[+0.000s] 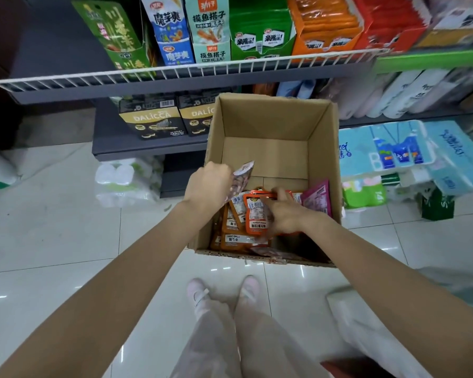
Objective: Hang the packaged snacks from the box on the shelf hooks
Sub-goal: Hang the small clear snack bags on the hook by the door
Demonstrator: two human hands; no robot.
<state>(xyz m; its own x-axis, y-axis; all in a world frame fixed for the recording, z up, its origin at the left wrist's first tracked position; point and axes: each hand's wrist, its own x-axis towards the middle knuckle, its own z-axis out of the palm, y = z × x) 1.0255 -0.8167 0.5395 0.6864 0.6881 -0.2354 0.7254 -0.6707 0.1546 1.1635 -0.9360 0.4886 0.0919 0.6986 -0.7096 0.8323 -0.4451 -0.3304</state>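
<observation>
Orange packets (253, 214) in the box's (322, 165) near end are gripped by the right hand (283, 214), a brown packet (241, 178) pinched in the left hand (208, 184); overloaded fingers could drop one.

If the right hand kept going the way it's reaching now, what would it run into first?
Most likely the orange snack packet already under the right hand, then the pile in the cardboard box; depth is unclear.
</observation>
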